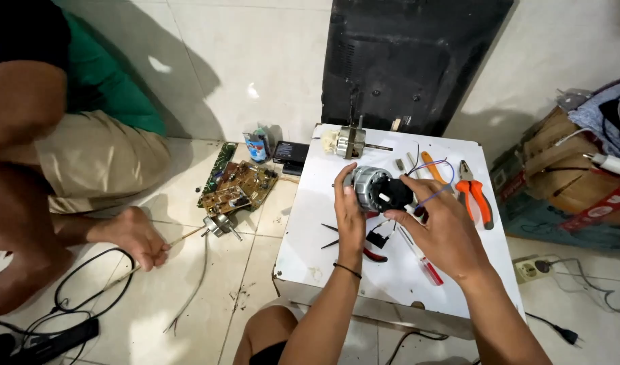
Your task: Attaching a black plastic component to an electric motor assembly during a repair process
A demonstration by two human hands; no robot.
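Over a low white table [323,257] I hold a small grey electric motor [367,186] with a black end cap [396,194]. My left hand [349,216] grips the motor's metal body from the left. My right hand [442,226] pinches the black cap from the right, with thin blue and dark wires [437,192] trailing past its fingers. Under my hands lie red-handled cutters [371,251] and a red-handled screwdriver [428,267].
Orange pliers [475,192], an orange-handled tool [432,165] and a second motor [350,142] lie on the table. A black television back [411,61] leans on the wall. Another person [73,155] sits left, one hand [137,236] on a stick, near circuit boards [235,186] and black cables [87,297].
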